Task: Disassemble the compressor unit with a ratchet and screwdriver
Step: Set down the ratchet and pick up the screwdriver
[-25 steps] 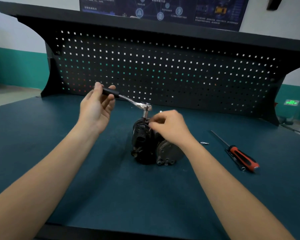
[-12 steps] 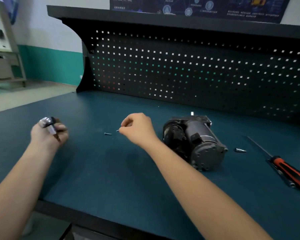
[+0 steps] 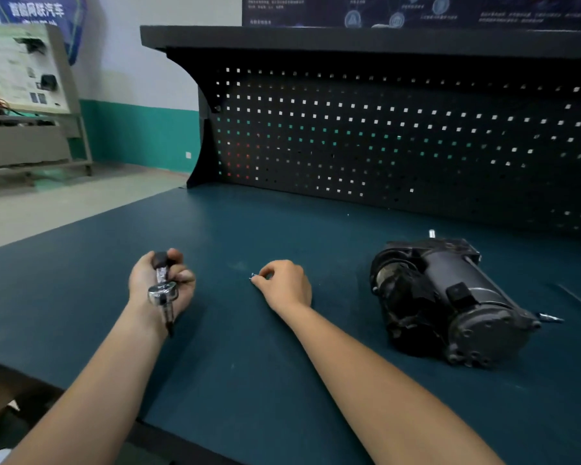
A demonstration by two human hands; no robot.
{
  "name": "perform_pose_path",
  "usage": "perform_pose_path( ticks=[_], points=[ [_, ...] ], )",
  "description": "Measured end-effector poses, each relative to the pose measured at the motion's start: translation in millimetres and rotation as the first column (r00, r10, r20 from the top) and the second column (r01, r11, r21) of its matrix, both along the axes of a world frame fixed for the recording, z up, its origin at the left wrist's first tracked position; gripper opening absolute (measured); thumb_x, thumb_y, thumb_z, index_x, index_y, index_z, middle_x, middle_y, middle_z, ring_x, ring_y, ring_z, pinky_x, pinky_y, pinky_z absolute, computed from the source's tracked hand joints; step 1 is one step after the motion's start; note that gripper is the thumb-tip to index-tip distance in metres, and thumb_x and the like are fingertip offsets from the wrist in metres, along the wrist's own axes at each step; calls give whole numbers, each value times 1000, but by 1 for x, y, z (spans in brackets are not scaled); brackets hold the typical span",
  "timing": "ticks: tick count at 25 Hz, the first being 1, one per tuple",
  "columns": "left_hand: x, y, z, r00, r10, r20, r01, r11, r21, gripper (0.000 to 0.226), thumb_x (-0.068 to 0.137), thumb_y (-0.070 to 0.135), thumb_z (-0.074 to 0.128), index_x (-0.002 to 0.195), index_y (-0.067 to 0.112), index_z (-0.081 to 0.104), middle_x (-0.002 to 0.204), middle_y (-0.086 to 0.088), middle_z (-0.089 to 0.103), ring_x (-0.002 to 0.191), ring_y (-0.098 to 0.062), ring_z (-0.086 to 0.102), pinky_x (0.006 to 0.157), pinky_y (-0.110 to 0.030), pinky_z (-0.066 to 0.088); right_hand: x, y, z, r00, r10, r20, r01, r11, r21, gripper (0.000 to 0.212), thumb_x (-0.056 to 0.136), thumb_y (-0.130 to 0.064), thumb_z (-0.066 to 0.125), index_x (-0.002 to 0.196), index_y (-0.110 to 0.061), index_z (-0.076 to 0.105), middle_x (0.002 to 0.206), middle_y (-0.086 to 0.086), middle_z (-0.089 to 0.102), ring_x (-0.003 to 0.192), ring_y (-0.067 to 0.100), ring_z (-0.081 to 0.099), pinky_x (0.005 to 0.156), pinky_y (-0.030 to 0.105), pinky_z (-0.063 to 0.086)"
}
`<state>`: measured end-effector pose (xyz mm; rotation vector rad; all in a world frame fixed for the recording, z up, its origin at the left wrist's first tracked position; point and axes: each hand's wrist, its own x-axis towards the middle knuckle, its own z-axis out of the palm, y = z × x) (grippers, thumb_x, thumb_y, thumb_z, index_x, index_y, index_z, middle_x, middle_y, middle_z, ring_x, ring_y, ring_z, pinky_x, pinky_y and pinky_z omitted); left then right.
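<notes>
Compressor unit (image 3: pixel 450 297): dark, lying on its side on the blue-green bench mat (image 3: pixel 282 380), round end cover toward the camera. Nothing touches it.

Left hand (image 3: pixel 140 280): well left of the compressor, fingers clenched round the black grip of the ratchet (image 3: pixel 161 290); chrome head points back toward the camera.

Right hand (image 3: pixel 285 283): between ratchet and compressor, thumb and forefinger pinching a small screw (image 3: pixel 252 276) low over the mat.

Loose bolt (image 3: pixel 552 318) on the mat just right of the compressor's end cover. Black pegboard (image 3: pixel 383 135) stands behind the compressor.
</notes>
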<state>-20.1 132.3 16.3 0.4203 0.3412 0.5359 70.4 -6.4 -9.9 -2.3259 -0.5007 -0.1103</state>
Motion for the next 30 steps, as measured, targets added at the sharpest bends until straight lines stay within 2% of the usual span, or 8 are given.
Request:
perform_pose_path(
  ticks=[9,13,15,18,21,23,26,30],
  points=[
    [10,-38,-1,942,-45,-333,195,880,432,31,99,31,32,76,13,41,37,4,45,24,-7,29,30,-8,25,-68,-100,26,937,315,148,-343,909,237,11,84,-18,64,85,-12,73,73,-8,62,61,-3,51,64,10,39],
    [20,-77,1,891,-3,-454,305,744,595,29,98,30,37,78,11,47,41,-1,51,33,-12,35,34,-12,30,-104,-189,30,868,414,274,-441,897,41,16,84,-23,60,81,-13,72,75,-3,67,65,0,53,65,11,41],
    [26,-98,2,868,43,-494,361,629,689,27,97,27,36,78,11,48,52,-6,55,31,-11,37,33,-11,27,-109,-232,30,839,366,402,-361,928,-91,19,84,-28,58,78,-16,72,72,-6,66,63,1,55,62,17,46],
    [39,-124,1,844,28,-535,457,482,747,31,98,23,34,74,9,47,60,-12,53,24,-9,37,32,-8,27,-81,-305,37,726,8,688,69,994,-85,11,82,-17,65,75,-11,72,74,1,68,67,17,64,64,29,48],
    [50,-139,-1,820,25,-572,539,304,786,41,99,23,34,67,2,49,58,-16,53,27,-14,43,33,-15,32,-36,-397,47,672,-558,487,565,811,151,12,85,-9,62,88,-4,71,96,15,68,87,31,63,78,33,44],
    [56,-143,-2,820,160,-550,544,83,835,47,98,26,35,62,1,54,54,-15,58,33,-18,49,40,-21,39,-19,-451,35,613,-730,302,757,653,42,22,88,-16,56,102,-5,69,113,19,63,104,35,57,84,37,43],
    [61,-141,-9,791,464,-398,576,-348,739,47,95,34,37,67,7,62,70,-16,64,69,-30,60,65,-33,44,-11,-476,16,623,-778,87,782,614,-106,37,88,-38,57,111,-10,65,113,15,65,105,34,57,75,35,43],
    [65,-142,-15,758,542,-363,630,-464,623,46,94,38,36,74,9,65,87,-17,62,85,-34,58,70,-34,41,-4,-463,13,706,-705,-67,683,703,-201,41,77,-55,64,73,-14,68,66,5,64,64,19,58,54,27,39]
  ],
)
